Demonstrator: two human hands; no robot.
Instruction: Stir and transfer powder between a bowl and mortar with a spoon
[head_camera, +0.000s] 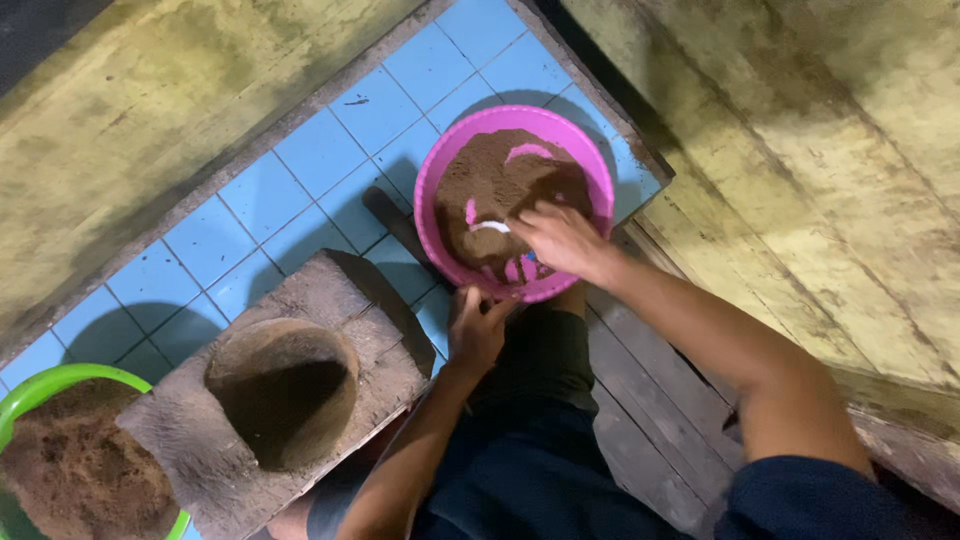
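Under the right hand (562, 240) sits one round pink plastic basin (432, 185) of brown powder (500, 180), the fingers curled down into the heap beside a white utensil (490, 227), though whether they clasp it cannot be told. Just below that basin, the left hand (475, 328) closes on its near rim. Left of that hand stands one grey wooden block with a round hollow (285, 400), and beyond it one green plastic basin (45, 385) of the same powder, on blue floor tiles (300, 160).

2 bare forearms, left hand (476, 330), right hand (562, 240), dark navy short sleeve (right arm), dark trousers
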